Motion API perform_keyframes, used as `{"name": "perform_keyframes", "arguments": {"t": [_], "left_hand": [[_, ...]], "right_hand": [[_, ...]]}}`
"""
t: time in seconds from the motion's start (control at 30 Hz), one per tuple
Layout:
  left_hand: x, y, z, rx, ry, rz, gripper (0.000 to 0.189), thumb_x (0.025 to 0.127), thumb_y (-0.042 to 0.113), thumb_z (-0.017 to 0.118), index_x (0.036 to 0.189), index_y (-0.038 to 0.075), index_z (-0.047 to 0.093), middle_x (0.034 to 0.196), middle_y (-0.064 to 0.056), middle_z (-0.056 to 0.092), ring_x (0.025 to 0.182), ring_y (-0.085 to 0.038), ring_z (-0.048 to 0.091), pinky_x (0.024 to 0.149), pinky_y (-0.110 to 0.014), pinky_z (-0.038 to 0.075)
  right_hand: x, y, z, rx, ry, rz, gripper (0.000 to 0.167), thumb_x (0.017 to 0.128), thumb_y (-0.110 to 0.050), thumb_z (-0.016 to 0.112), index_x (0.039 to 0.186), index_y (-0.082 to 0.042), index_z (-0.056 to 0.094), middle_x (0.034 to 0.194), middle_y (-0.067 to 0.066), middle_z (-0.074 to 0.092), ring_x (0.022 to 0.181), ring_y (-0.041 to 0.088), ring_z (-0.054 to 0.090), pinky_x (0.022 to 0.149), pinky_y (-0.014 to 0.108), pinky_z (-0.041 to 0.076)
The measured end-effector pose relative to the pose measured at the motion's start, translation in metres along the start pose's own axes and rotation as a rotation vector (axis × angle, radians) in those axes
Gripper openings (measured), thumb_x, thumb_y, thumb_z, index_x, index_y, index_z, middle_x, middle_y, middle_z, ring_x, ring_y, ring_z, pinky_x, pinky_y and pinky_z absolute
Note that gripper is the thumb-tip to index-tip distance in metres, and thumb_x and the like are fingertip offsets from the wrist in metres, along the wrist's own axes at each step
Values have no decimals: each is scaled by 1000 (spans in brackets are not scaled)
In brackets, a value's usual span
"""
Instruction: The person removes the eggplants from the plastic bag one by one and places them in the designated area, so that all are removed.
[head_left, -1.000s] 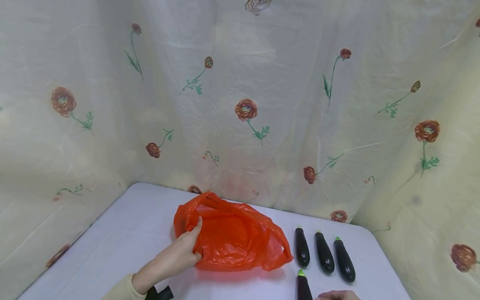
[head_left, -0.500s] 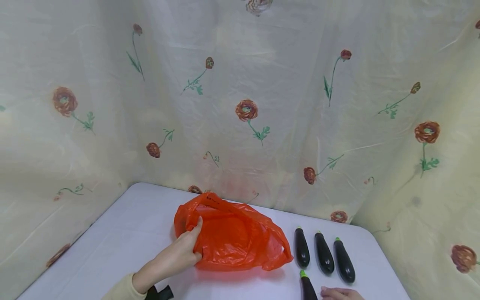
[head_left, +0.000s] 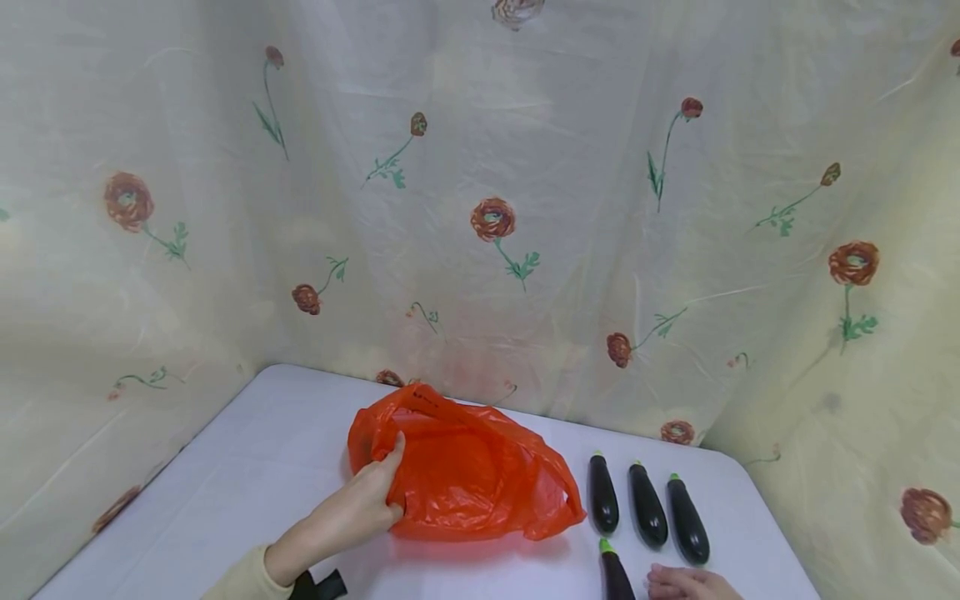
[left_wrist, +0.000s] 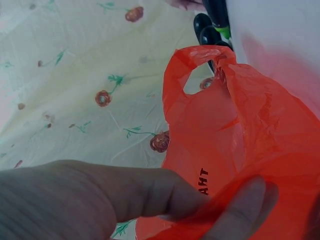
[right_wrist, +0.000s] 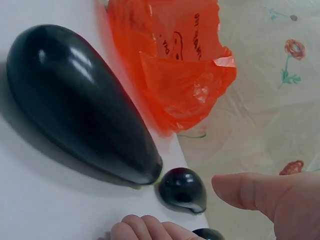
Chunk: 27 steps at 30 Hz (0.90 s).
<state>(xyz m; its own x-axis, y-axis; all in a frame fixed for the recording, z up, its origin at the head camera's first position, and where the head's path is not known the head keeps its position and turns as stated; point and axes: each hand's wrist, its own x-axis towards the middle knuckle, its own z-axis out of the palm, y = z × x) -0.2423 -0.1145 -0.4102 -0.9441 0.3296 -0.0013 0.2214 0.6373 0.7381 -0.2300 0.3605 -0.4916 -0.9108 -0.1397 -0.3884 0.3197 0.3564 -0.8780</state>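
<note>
An orange-red plastic bag (head_left: 465,475) lies on the white table with its mouth spread open. My left hand (head_left: 367,504) grips the bag's left edge, thumb over the film; the left wrist view shows the plastic pinched between thumb (left_wrist: 242,207) and fingers. To the bag's right, one dark eggplant (head_left: 617,575) with a green stem end lies nearest to me, partly cut off by the frame edge. Just right of it is my right hand (head_left: 690,583), holding nothing. In the right wrist view its thumb stands apart from the fingers, and this eggplant (right_wrist: 82,105) lies beside them.
Three more eggplants lie in a row behind the near one: a left one (head_left: 603,493), a middle one (head_left: 648,505) and a right one (head_left: 687,520). A flowered sheet (head_left: 555,167) hangs around the table's back and sides. The table's bare surface (head_left: 247,467) shows left of the bag.
My right hand has drawn away from the near eggplant to the right. That eggplant shifted slightly right in the first half second. The left hand and bag stay as they were.
</note>
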Motion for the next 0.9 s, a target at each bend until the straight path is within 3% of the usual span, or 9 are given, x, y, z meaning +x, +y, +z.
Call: {"name": "perform_keyframes", "arguments": {"t": [0.17,0.3,0.43,0.7,0.9], "left_hand": [[-1,1,-1,-5,1,4,85,81,-8,61,150,-10,10,75,-4,52,65,-16,42,53,-22,40],[-1,2,-2,-12,-2,-9,86,82,-7,61,151,-9,10,80,-5,54,68,-18,43,56,-23,42],[0,2,-1,-9,-3,-19,86,81,-7,61,151,-9,10,86,-8,56,71,-20,44,60,-25,44],[0,2,-1,4,-6,-8,86,81,-7,61,150,-10,10,76,-3,52,69,-19,41,58,-25,42],[0,0,-2,-2,5,-1,86,81,-7,62,150,-11,11,76,-3,52,70,-19,43,59,-25,44]], "right_hand": [[-1,-9,-3,-16,7,-4,50,93,-35,57,114,10,65,95,15,73,88,21,71,76,31,55],[-3,-14,-4,-40,-4,-20,51,95,-34,54,117,12,62,96,14,73,88,22,72,76,30,55],[-4,-17,-9,-30,-55,-51,54,97,-33,51,121,16,57,98,14,73,90,22,71,77,31,55],[-2,-28,-7,96,-149,-35,58,97,-36,52,124,15,55,105,15,71,95,19,69,85,33,55],[-1,-41,-2,85,-240,-50,56,101,-32,46,129,17,49,111,17,69,100,20,67,88,36,54]]}}
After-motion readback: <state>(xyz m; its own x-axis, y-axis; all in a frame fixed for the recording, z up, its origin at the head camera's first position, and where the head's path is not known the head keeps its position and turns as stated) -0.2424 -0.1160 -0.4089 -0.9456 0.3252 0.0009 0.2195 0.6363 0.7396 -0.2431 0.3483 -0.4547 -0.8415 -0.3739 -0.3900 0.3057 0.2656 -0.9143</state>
